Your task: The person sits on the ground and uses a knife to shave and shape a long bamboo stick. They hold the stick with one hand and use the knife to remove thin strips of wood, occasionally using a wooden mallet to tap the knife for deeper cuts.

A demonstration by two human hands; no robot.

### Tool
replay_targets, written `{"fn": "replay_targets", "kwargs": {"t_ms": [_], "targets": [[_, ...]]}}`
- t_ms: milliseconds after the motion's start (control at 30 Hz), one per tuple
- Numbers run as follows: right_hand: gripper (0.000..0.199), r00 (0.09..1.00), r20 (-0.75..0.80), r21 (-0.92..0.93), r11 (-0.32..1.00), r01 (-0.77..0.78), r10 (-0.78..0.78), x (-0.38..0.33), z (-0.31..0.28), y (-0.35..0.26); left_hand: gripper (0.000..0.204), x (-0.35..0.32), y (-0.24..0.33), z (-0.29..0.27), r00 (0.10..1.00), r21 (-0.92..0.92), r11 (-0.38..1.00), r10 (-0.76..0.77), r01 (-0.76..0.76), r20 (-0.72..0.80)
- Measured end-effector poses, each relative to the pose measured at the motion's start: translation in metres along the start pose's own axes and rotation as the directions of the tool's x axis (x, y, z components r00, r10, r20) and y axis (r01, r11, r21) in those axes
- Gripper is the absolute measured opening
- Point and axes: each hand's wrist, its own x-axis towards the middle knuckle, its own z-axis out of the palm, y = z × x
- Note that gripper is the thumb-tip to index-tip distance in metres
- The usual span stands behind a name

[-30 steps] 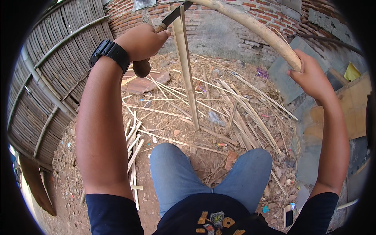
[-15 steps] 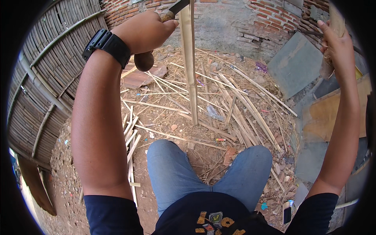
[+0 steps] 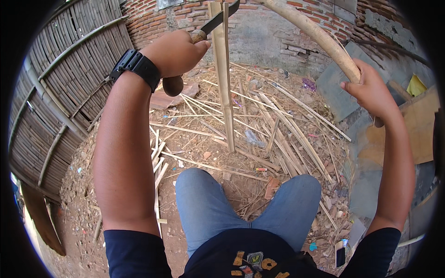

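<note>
My left hand (image 3: 175,53), with a black watch on its wrist, is closed round the wooden handle of a machete (image 3: 214,23). The handle's rounded end shows below the hand. The dark blade lies in the top of an upright split bamboo piece (image 3: 224,83), which stands with its lower end on the ground between my knees and the wall. On the right, my right hand (image 3: 372,92) grips a thick, slightly curved wooden stick (image 3: 320,38). The stick slants up and to the left, and its far end reaches the picture's top edge near the blade.
Thin bamboo strips (image 3: 301,134) lie scattered over the dirt. A brick wall (image 3: 264,34) rises ahead, and a bamboo-slat fence (image 3: 60,69) stands at left. Grey boards (image 3: 340,90) lean at right. A phone (image 3: 340,255) lies low on the right.
My right hand has come down and left, and the stick has swung from upright at the far right to slant toward the blade. The blade's tip now shows past the bamboo.
</note>
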Motion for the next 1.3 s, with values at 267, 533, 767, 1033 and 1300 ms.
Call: {"fn": "replay_targets", "kwargs": {"t_ms": [267,533,767,1033,1300], "targets": [[0.039,0.822,-0.567,0.164,0.971,0.173,-0.051,0.014,-0.068,-0.027,0.054,0.002,0.005,0.002,1.0,-0.036,0.999,-0.01,0.01,0.02],[0.037,0.96,-0.258,-0.069,0.993,0.093,-0.108,0.004,0.04,0.003,0.053,-0.002,0.005,0.009,1.0,-0.009,1.0,0.025,-0.025,-0.017],[0.041,0.998,0.058,-0.148,0.989,-0.017,0.026,-0.006,0.045,-0.003,0.052,0.0,-0.012,0.012,0.995,-0.009,0.997,-0.072,0.073,0.071],[0.038,0.982,-0.182,0.238,0.971,-0.013,0.057,-0.002,0.008,0.005,0.052,-0.006,-0.003,0.02,0.999,-0.031,0.999,-0.01,0.011,0.035],[0.042,0.834,-0.545,0.353,0.925,0.139,0.083,0.034,-0.054,0.009,0.051,0.0,-0.004,0.032,1.0,-0.079,0.997,0.024,-0.023,0.011]]}}
